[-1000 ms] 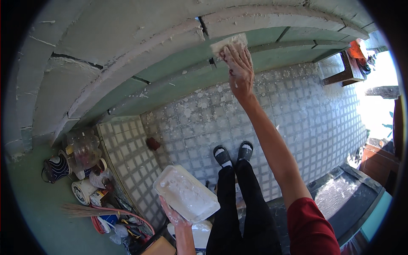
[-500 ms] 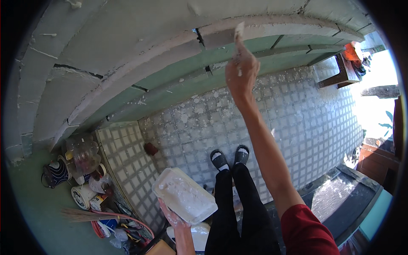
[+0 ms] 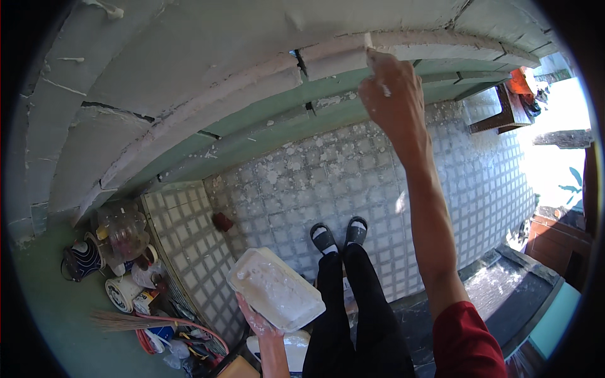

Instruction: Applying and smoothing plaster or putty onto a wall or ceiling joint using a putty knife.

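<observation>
My left hand, smeared with white, supports a white rectangular tub from its near left side. White paste covers the inside of the tub, which is tilted a little. At the far middle, my right hand is closed, with white smears on its back. A small whitish flat-tipped piece, perhaps a putty knife blade, sticks out past its fingers; the rest is hidden in the grip. Its tip is at the pinkish-grey ledge along the wall.
Dark gaps cut the ledge. White splatters dot the tiled floor around my sandalled feet. Jars, a broom and a hose crowd the left corner. Another white container is below the tub; a dark tabletop stands at right.
My right hand has moved to the right along the ledge, and its wrist has turned. My left hand and the tub have hardly moved.
</observation>
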{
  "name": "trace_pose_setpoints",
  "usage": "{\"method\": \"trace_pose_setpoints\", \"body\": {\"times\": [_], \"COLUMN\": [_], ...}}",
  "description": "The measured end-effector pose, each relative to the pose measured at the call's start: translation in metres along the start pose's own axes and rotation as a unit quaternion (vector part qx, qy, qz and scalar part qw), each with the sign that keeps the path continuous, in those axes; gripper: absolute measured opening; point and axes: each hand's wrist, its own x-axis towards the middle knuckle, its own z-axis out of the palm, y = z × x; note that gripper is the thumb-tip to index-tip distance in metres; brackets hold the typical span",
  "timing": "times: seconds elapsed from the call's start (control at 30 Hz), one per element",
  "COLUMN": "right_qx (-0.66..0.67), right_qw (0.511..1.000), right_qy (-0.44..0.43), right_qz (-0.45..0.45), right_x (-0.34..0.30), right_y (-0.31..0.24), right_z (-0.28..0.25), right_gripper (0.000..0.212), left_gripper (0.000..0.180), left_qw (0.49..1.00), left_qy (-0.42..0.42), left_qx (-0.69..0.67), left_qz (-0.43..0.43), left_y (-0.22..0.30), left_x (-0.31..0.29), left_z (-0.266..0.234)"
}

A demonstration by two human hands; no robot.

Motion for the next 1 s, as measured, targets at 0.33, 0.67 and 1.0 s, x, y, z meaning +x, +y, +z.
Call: {"method": "trace_pose_setpoints", "body": {"times": [0.33,0.67,1.0], "right_qx": [-0.004,0.086,0.284], "right_qw": [0.994,0.985,0.938], "right_qy": [-0.103,0.122,0.153], "right_qz": [-0.043,0.085,0.125], "right_x": [-0.018,-0.058,-0.081], "right_y": [-0.027,-0.033,0.000], "right_z": [0.004,0.107,0.080], "right_gripper": [0.026,0.058,0.050], "left_gripper": [0.063,0.059,0.062], "left_qw": [1.000,1.000,0.998], "left_qy": [0.001,0.013,0.044], "left_qx": [0.019,-0.010,0.029], "left_qz": [0.015,-0.003,0.031], "left_y": [0.004,0.007,0.010], "left_x": [0.009,0.020,0.020], "left_z": [-0.006,-0.014,-0.028]}}
